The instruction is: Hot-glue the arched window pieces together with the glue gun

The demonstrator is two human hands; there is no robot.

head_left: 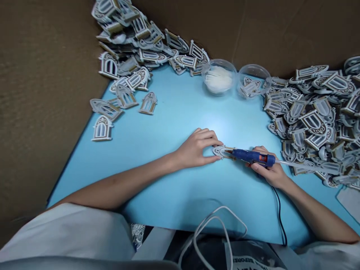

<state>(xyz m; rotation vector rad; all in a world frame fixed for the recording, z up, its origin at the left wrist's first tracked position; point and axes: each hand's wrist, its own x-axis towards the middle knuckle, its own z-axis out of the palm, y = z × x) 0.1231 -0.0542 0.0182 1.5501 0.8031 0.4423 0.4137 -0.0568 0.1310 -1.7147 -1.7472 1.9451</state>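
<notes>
So, what could go wrong?

Left hand [194, 148], fingertips clamped on a pale arched layered-card window cutout [222, 152], sits close to the nozzle of a blue plastic glue gun [250, 156]; a slip could burn them. Right hand [266, 168], fingers wrapped round the grip.

Cutout's look?

Grey-white arch, gold-brown edge, flat on the light-blue bench [174, 112] between both hands. Any glue is hidden.

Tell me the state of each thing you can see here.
Left hand: fingertips on arched cutout
Right hand: gripping blue hot glue gun
Glue gun nozzle: at the cutout
Glue stick: in gun's rear
Left clear bowl: holding white material
Right clear bowl: holding cutouts
</notes>
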